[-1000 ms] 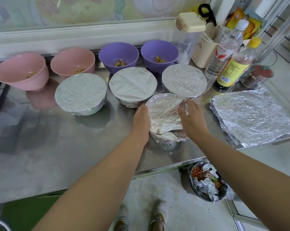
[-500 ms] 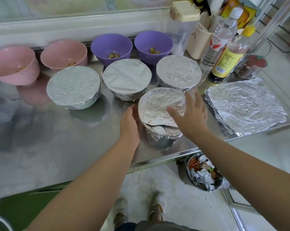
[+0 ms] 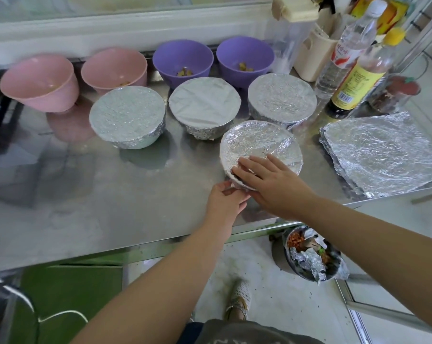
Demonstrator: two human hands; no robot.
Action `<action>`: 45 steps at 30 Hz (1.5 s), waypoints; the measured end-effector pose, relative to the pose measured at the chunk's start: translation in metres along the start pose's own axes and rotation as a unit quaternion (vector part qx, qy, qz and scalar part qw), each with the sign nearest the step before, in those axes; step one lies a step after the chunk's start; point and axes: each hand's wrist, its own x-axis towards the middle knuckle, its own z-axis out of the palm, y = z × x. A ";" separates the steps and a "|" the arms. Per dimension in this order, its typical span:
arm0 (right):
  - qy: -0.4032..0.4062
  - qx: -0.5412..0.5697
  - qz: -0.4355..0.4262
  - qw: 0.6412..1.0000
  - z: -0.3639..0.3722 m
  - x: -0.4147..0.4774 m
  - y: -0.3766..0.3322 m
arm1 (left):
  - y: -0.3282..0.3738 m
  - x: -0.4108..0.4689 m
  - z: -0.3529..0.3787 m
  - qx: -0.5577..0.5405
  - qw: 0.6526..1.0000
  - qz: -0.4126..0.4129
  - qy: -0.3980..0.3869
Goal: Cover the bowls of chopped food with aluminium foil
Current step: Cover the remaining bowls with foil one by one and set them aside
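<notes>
A foil-topped bowl [image 3: 259, 142] stands near the front of the steel table [image 3: 110, 194]. My right hand [image 3: 269, 182] lies flat on the near part of its foil, fingers straight. My left hand [image 3: 226, 199] pinches the foil edge at the bowl's near-left rim. Behind it stand three bowls covered in foil [image 3: 127, 115] [image 3: 205, 104] [image 3: 283, 98]. Two pink bowls [image 3: 40, 80] [image 3: 114, 67] and two purple bowls [image 3: 182, 59] [image 3: 244, 57] sit uncovered at the back, with food bits inside.
A stack of foil sheets [image 3: 383, 152] lies at the table's right. Bottles [image 3: 356, 78], a beige holder [image 3: 311, 58] and a small jar [image 3: 393, 95] crowd the back right corner. On the floor below the table edge sits a bin [image 3: 311, 259] with foil scraps.
My right hand came from the bowl's right side to lie flat on its near top. My left hand moved from the left side to the near rim. The foil now sits flatter.
</notes>
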 end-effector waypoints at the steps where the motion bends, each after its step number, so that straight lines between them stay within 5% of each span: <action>1: 0.003 0.002 0.001 1.000 0.000 0.000 -0.001 | -0.003 0.003 -0.001 0.005 1.000 -0.001 0.010; 21: -0.028 0.011 0.019 0.999 -0.001 0.002 -0.004 | -0.009 -0.005 -0.001 0.160 0.963 0.192 0.101; 34: -0.015 0.021 0.019 0.999 -0.001 0.002 -0.008 | -0.009 -0.008 0.002 0.264 0.915 0.235 0.194; 38: -0.003 0.017 0.012 1.000 -0.002 0.001 -0.007 | -0.006 -0.011 0.007 0.254 0.926 0.199 0.195; 45: -0.011 0.009 0.015 1.000 -0.002 0.001 -0.004 | -0.001 -0.037 0.017 0.157 0.976 0.126 0.083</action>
